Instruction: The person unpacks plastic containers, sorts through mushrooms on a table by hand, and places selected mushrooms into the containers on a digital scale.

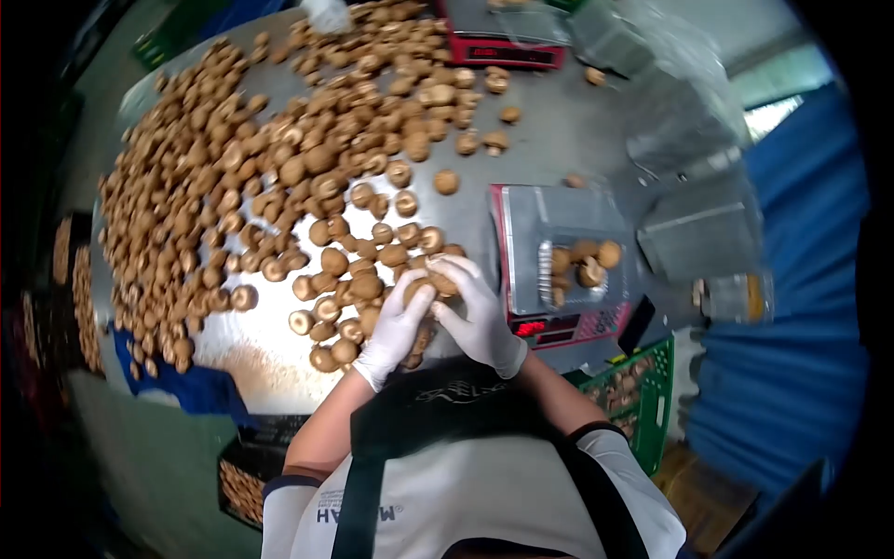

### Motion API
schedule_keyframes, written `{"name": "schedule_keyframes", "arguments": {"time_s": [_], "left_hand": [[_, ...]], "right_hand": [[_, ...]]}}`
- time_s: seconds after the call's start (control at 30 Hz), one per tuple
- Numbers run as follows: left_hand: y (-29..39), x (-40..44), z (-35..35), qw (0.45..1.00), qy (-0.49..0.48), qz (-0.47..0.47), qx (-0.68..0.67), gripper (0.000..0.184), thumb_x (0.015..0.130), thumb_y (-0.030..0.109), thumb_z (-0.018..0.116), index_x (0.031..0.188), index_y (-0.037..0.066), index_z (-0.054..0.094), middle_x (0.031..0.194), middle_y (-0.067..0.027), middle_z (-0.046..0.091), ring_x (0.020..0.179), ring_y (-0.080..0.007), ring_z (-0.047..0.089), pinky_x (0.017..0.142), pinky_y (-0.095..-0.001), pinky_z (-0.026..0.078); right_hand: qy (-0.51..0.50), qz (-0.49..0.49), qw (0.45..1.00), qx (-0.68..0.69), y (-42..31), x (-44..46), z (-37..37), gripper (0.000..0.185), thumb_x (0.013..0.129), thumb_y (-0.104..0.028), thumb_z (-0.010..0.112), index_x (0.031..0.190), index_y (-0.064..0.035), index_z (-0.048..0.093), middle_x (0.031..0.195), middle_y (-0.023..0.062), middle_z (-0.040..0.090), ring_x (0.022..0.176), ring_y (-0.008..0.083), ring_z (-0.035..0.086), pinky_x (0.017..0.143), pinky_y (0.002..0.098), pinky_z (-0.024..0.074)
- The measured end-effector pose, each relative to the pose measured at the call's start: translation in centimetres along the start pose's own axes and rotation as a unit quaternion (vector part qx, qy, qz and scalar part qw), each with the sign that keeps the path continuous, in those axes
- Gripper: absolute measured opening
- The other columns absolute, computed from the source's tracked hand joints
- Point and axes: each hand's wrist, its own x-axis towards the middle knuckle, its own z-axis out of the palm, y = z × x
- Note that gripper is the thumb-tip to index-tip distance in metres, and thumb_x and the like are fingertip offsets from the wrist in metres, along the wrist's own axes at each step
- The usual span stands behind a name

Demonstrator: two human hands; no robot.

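Both of my hands wear white gloves and meet over a loose group of brown mushrooms [364, 283] on the metal table. My left hand [399, 324] curls around a brown-capped mushroom [416, 291], thumb on top. Right beside it, my right hand [475, 315] closes over another mushroom [443, 282], its fingers partly hiding the cap. To the right, a red-edged digital scale [523, 228] carries a clear plastic tray [582, 295] with several mushrooms inside. The red digits on its display are too blurred to read.
A large mushroom heap [214, 158] spreads over the left and back of the table [270, 321]. Another red scale [503, 53] stands at the back. Stacked clear trays [698, 228] are on the right. Below them sits a green crate [659, 396]; a blue cloth [191, 382] hangs at front left.
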Motion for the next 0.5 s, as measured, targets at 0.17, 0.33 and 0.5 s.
{"name": "schedule_keyframes", "arguments": {"time_s": [0.17,0.33,0.5], "left_hand": [[3.6,4.0,11.2,0.932,-0.131,0.203,0.27,0.049,0.09,0.022,0.067,0.132,0.004,0.05,0.125,-0.0171,0.05,0.117,-0.028,0.054,0.101,-0.0345,0.044],[1.5,6.7,19.0,0.855,-0.167,0.298,0.391,0.065,0.082,0.029,0.073,0.14,0.014,0.048,0.144,-0.0199,0.038,0.128,-0.0416,0.045,0.107,-0.0485,0.037],[-2.7,8.6,18.7,0.695,-0.201,0.379,0.577,0.076,0.08,0.032,0.072,0.149,0.026,0.038,0.155,-0.0192,0.029,0.141,-0.0431,0.029,0.112,-0.0623,0.021]], "right_hand": [[0.222,0.056,0.97,-0.079,0.3,-3.3,-9.5,0.051,0.084,-0.005,0.061,0.132,0.0015,0.047,0.134,0.0191,0.05,0.125,0.0334,0.049,0.108,0.041,0.0376],[0.348,0.064,0.913,-0.202,4.3,-7.0,-15.4,0.054,0.079,0.008,0.048,0.133,0.0013,0.049,0.136,0.0189,0.048,0.131,0.0344,0.043,0.112,0.0432,0.0336],[0.234,0.157,0.899,-0.335,9.9,-11.4,-16.4,0.06,0.079,0.006,0.042,0.138,-0.0009,0.048,0.144,0.0189,0.047,0.135,0.0357,0.041,0.114,0.0426,0.0299]]}}
